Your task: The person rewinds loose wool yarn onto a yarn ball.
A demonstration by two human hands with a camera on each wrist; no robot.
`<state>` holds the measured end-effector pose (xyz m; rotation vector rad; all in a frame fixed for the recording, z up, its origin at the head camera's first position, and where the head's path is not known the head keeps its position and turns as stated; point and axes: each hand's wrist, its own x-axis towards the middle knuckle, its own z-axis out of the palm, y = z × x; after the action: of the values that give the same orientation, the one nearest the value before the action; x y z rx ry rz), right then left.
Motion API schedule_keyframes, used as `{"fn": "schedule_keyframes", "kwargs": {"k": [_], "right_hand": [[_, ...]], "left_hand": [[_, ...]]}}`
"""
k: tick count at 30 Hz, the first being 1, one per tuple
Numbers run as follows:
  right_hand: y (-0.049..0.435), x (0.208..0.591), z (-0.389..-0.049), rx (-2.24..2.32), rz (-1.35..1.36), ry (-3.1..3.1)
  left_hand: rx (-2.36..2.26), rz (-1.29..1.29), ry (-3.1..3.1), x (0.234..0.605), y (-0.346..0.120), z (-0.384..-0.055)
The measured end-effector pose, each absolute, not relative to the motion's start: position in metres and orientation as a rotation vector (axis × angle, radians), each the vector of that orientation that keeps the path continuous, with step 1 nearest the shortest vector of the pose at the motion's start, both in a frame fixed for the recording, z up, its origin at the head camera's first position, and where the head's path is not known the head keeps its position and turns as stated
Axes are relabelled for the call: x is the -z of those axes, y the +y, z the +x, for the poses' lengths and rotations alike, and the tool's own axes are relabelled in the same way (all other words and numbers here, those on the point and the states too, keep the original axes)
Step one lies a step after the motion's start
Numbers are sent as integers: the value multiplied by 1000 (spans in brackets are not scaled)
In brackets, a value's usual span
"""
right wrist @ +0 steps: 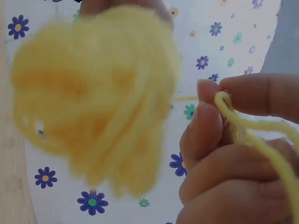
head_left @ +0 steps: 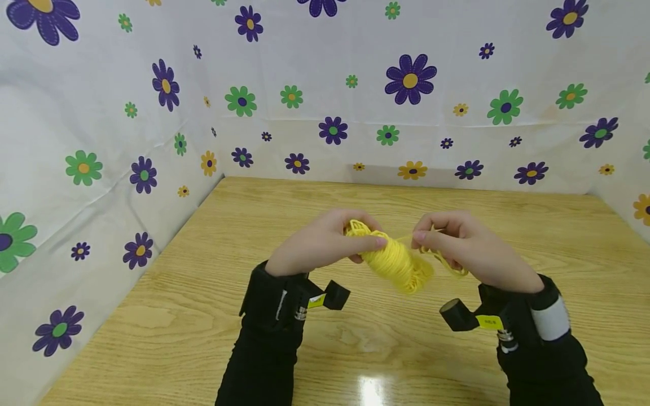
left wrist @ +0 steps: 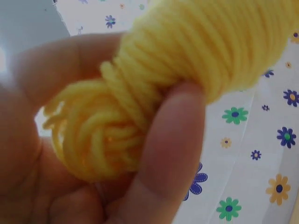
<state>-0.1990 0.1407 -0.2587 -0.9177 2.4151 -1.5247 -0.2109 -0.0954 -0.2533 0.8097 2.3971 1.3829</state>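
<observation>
A skein of yellow yarn (head_left: 393, 262) is held above the table in my left hand (head_left: 337, 239). In the left wrist view the thumb presses on the wound strands of the skein (left wrist: 210, 46), and the fingers curl behind its looped end. Just to the right, my right hand (head_left: 464, 248) pinches a loose strand of the yarn (right wrist: 261, 126) between thumb and fingertips. A loop of that strand hangs along the right palm. Between the skein and the right fingertips runs a short, thin length of yarn. The skein's far end looks blurred in the right wrist view.
Under both hands lies a wood-grain table (head_left: 203, 316). A white cloth with printed flowers (head_left: 304, 67) rises behind it and along the left side. Each wrist wears a black strap with a small camera mount (head_left: 459, 314). Light glints near the table's front.
</observation>
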Motion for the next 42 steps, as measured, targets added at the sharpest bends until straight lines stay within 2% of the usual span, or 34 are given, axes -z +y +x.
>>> {"fn": "schedule_keyframes", "kwargs": {"k": [21, 32, 42], "right_hand": [[132, 256, -195, 1598, -964, 2407], [122, 263, -196, 1458, -1006, 2430], [118, 266, -198, 1430, -996, 2373]], "left_hand": [[-1845, 332, 2599, 257, -90, -219], [-2174, 365, 2451, 257, -85, -220], [-2312, 573, 2046, 253, -85, -215]]}}
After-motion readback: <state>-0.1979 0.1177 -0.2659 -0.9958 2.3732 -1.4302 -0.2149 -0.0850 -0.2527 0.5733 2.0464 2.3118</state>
